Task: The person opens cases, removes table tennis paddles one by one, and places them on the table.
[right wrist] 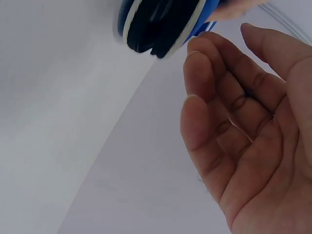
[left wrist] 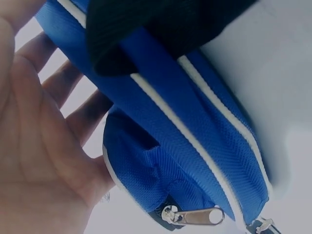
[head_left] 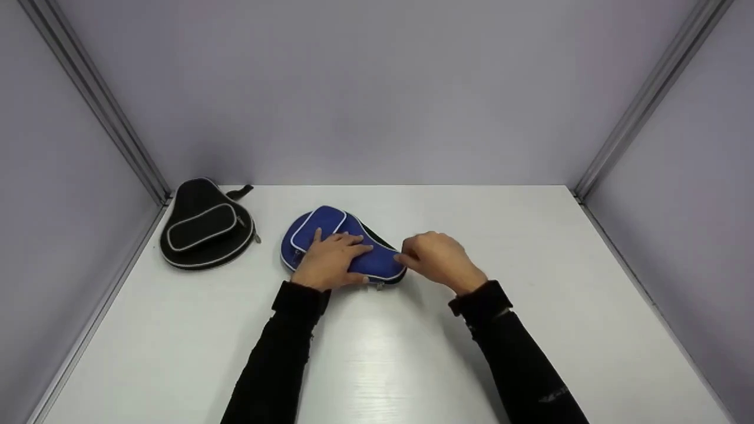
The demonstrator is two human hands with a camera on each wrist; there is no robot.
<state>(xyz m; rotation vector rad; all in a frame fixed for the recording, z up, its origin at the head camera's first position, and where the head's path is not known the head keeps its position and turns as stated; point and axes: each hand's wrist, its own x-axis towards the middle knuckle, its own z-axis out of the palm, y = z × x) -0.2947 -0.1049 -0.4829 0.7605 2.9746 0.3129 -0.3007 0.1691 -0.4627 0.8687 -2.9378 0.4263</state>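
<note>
A blue table tennis paddle case (head_left: 377,262) with white piping lies on the white table, its narrow end towards the right. My left hand (head_left: 331,259) rests spread over its middle, fingers straight, beside the raised zip pocket (head_left: 315,227). In the left wrist view, a metal zipper pull (left wrist: 200,216) hangs from that pocket, and a dark strap (left wrist: 141,29) crosses the case. My right hand (head_left: 439,259) is at the narrow end, fingers loosely bent. In the right wrist view, nothing sits between its thumb and fingers, and the dark zipper edge (right wrist: 156,29) is close to the fingertips.
A black paddle case (head_left: 206,229) with grey piping, a zip pocket and a short strap lies at the table's back left. Pale panels (head_left: 377,94) enclose the table (head_left: 377,365) at the back and both sides.
</note>
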